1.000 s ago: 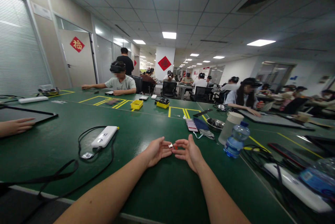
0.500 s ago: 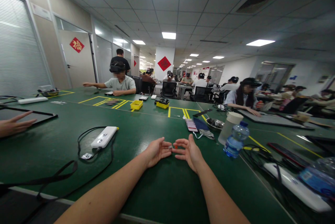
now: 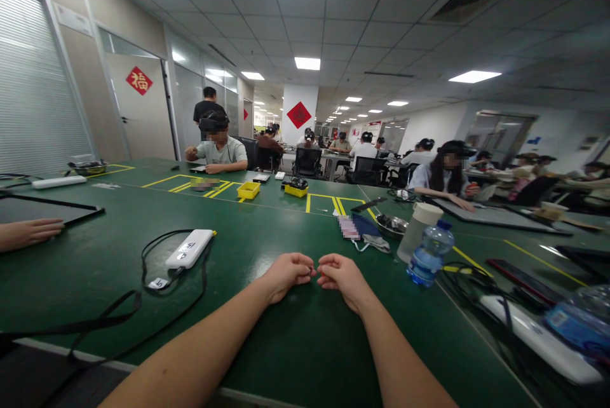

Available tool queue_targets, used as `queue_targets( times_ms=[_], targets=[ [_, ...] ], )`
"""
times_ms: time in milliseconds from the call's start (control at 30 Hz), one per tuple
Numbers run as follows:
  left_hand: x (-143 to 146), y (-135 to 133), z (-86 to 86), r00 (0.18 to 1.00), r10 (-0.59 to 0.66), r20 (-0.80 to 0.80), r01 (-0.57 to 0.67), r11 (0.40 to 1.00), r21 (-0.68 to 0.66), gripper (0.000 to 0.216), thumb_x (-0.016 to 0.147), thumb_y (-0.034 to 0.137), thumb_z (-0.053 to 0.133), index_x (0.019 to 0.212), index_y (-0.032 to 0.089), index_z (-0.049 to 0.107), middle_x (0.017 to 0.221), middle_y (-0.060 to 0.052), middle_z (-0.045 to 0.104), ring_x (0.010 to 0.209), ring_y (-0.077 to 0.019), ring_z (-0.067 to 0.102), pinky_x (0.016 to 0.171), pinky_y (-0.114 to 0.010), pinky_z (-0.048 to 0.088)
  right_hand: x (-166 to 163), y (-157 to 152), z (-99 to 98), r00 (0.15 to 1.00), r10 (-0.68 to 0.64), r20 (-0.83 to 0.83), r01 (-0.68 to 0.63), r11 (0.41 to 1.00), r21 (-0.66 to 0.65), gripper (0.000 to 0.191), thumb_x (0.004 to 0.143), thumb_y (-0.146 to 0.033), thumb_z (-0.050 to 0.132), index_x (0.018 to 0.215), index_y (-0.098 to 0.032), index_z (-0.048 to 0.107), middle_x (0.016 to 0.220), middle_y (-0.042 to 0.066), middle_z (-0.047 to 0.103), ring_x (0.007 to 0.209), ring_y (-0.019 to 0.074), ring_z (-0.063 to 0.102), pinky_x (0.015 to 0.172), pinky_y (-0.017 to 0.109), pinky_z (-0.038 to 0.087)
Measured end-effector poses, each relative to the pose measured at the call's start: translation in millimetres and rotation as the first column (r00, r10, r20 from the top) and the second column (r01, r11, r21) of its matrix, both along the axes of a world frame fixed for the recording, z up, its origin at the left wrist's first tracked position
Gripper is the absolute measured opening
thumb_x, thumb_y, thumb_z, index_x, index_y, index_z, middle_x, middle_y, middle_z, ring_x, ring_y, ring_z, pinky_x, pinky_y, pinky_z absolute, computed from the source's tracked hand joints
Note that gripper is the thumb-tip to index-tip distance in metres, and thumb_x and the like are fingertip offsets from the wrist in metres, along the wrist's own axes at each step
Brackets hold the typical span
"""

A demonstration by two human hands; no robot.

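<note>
Above the green table [image 3: 267,344], my left hand [image 3: 287,276] and my right hand [image 3: 344,279] face each other, fingertips nearly meeting. The fingers of my left hand are curled in against the thumb; whatever is in them is mostly hidden and too small to name. My right hand is likewise closed in a pinch. A small orange piece [image 3: 322,273] shows at its fingertips, its kind too small to tell.
Left of my hands lies a white power bank [image 3: 190,250] with a black cable. To the right stand a blue-labelled water bottle [image 3: 431,254], a pale cup [image 3: 418,233] and a metal bowl [image 3: 391,224]. A co-worker's hand [image 3: 31,234] rests at the far left.
Both my hands have gone from spread, palms showing, to curled and pinched. The small pieces seen on my fingers are now mostly covered. The co-worker's hand at left has lowered and flattened.
</note>
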State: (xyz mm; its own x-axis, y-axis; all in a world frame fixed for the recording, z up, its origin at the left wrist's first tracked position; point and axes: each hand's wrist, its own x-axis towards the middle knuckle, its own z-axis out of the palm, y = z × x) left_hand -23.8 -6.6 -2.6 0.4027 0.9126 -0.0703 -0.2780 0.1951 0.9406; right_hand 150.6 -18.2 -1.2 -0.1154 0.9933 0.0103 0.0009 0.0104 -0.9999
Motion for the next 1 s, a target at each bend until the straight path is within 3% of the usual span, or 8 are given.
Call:
queue_targets(
  times_ms=[100,200,333,667,867,1000],
  targets=[
    [2.4,0.3,-3.4,1.000,-0.001,-0.016,0.001,0.999,0.032,0.031,0.063,0.007,0.065,0.093,0.010,0.059,0.082,-0.009,0.065,0.076,-0.0152,0.064,0.071,-0.025,0.050,-1.5,-0.7,-0.1,1.000,0.024,-0.010,-0.024,1.000,0.011,0.023,0.066,-0.019,0.061,0.088,-0.015,0.058,0.077,0.005,0.065,0.057,0.0123,0.063,0.052,0.024,0.052],
    [3.7,3.3,-7.7,0.999,-0.019,-0.050,0.023,0.996,0.084,0.022,0.064,0.007,0.062,0.087,0.009,0.062,0.080,-0.009,0.066,0.072,-0.0139,0.063,0.073,-0.025,0.050,-3.4,-2.2,2.0,0.998,0.049,-0.051,-0.048,0.999,0.007,0.025,0.064,-0.016,0.062,0.089,-0.015,0.058,0.079,0.005,0.065,0.065,0.0140,0.065,0.059,0.025,0.053],
    [3.1,6.0,-10.2,0.999,0.011,-0.050,-0.004,0.988,0.155,0.022,0.065,0.007,0.061,0.086,0.010,0.062,0.081,-0.008,0.066,0.068,-0.0126,0.063,0.070,-0.024,0.050,-4.6,-4.6,4.8,0.995,0.060,-0.077,-0.059,0.998,0.016,0.025,0.063,-0.020,0.066,0.087,-0.015,0.059,0.084,0.006,0.066,0.075,0.0158,0.066,0.068,0.028,0.054],
    [1.4,5.3,-2.0,0.996,0.046,0.079,-0.047,0.999,0.006,0.025,0.076,0.024,0.058,0.094,0.007,0.062,0.089,-0.015,0.065,0.077,-0.0171,0.064,0.074,-0.027,0.052,-3.5,-3.9,4.2,0.997,0.069,-0.032,-0.067,0.997,0.042,0.024,0.067,-0.025,0.065,0.088,-0.014,0.059,0.081,0.006,0.066,0.068,0.0142,0.065,0.062,0.026,0.054],
    [1.3,5.1,-2.5,0.998,0.045,0.033,-0.046,0.998,0.034,0.030,0.071,0.005,0.055,0.101,0.009,0.060,0.085,-0.011,0.064,0.065,-0.0117,0.062,0.062,-0.022,0.052,-2.8,-3.4,3.2,0.997,0.064,-0.045,-0.061,0.997,0.054,0.023,0.065,-0.021,0.066,0.087,-0.015,0.060,0.083,0.006,0.066,0.069,0.0146,0.065,0.065,0.028,0.053],
    [2.3,2.9,0.1,0.999,0.051,0.003,-0.051,0.997,0.052,0.030,0.071,0.002,0.051,0.098,0.010,0.061,0.078,-0.008,0.063,0.057,-0.0084,0.059,0.056,-0.020,0.050,-2.0,-1.9,0.6,0.995,0.063,-0.072,-0.060,0.997,0.046,0.025,0.064,-0.021,0.066,0.087,-0.015,0.060,0.083,0.006,0.066,0.069,0.0148,0.065,0.065,0.028,0.053]
  ],
)
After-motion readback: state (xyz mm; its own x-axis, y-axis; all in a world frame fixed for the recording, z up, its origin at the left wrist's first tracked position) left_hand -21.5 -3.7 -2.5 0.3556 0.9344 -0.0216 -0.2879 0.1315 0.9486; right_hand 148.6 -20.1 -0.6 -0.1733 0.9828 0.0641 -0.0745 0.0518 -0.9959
